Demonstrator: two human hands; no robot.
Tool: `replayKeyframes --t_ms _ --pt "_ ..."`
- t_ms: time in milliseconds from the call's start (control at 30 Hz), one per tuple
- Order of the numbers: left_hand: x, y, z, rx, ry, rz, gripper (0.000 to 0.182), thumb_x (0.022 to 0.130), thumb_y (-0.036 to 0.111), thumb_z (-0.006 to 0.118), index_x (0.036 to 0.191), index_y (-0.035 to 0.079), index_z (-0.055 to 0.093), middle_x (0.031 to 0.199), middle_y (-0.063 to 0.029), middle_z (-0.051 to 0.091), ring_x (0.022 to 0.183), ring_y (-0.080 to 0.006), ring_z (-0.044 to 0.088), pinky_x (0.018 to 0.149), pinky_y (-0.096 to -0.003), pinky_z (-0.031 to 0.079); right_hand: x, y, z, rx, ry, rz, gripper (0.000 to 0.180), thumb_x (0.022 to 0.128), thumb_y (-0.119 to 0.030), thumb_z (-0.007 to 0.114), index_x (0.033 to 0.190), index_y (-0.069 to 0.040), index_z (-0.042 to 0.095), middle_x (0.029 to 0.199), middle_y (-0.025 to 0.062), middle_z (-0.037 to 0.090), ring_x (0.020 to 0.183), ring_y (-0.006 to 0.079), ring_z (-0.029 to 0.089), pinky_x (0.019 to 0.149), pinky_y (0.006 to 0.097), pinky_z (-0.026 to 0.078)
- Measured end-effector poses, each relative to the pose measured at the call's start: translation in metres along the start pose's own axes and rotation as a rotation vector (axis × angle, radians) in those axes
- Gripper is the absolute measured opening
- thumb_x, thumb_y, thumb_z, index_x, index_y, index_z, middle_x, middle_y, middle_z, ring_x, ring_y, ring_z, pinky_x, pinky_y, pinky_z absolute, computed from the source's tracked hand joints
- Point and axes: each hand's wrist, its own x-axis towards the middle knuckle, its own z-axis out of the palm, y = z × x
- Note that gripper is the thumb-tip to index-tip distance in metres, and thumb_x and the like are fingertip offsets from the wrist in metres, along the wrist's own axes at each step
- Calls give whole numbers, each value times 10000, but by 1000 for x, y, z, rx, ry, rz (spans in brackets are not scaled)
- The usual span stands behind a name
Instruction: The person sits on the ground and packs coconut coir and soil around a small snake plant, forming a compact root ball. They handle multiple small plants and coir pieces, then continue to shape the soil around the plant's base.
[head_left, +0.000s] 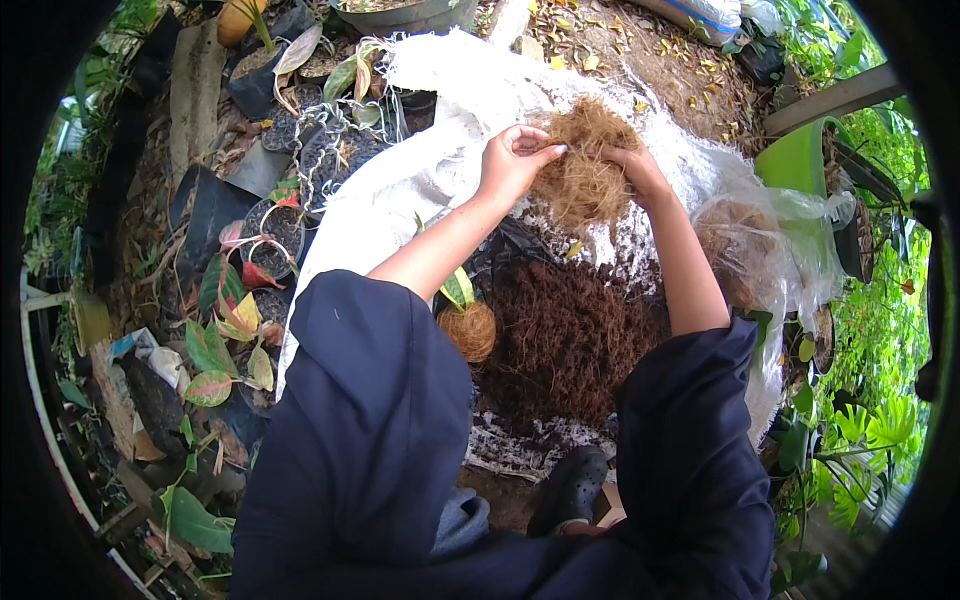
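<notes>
Between my hands is a loose tuft of light-brown coconut fibre. My left hand pinches strands at its left side with thumb and fingertips. From the right, my right hand grips the same tuft, its fingers partly hidden in the fibres. Below them a heap of dark-brown, fibrous growing medium lies on black plastic over a white woven sack. Left of the heap rests a ball wrapped in fibre, with a green-and-yellow leafy plant rising from it, partly covered by my left arm.
A clear plastic bag holding brown fibre sits at the right, beside a lime-green pot. Potted plants with red and green leaves crowd the left. White twisted wire hangers lie near the sack's edge. My black clog stands below the heap.
</notes>
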Motion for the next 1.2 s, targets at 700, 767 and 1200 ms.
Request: replayKeyframes --t_ms 700,767,1200 --pt "-23 -67 -27 1047 -539 -2 713 763 419 655 1349 64 460 1422 -218 377 1354 -334 319 1130 -467 226 -23 -26 -46 -336 47 -284 295 801 -29 662 1091 -3 615 969 81 664 842 176 644 726 315 555" --pt "-41 -64 -9 1024 -939 -67 633 784 434 629 1320 119 514 1455 -174 353 1369 -317 300 1134 -506 199 -24 -34 -57 -194 123 -170 300 794 -24 666 1088 2 612 966 80 664 830 172 643 710 309 552" --pt "45 -76 -11 1273 -468 -29 1403 452 717 764 1487 176 -14 1487 -328 79 1388 -460 114 1114 -546 183 -54 -78 -98 -254 25 -72 477 758 24 643 1223 12 535 1112 88 631 985 183 602 833 330 517"
